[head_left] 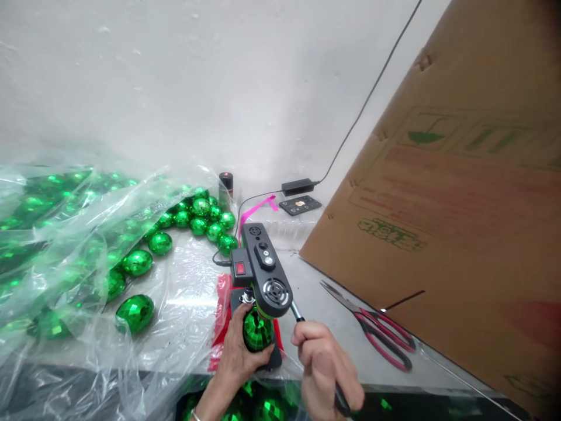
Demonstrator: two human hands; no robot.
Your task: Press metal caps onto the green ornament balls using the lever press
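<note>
the left hand [236, 351] has thumb and fingers around the green ball [258, 333], tucked under the rounded end of the black machine [268, 269]; the right hand [326, 363] is wrapped round the lever [298, 313]. from here i'd hold the ball steady — fingertips clear of the machine — and work the lever gently. i can't see the ball's top; the lower balls [269, 409] are cut off, and plastic sheeting [144, 383] veils part of the heap [200, 207].

The cardboard box [438, 234] bears 1 umbrella sign [425, 137] (green).
</note>
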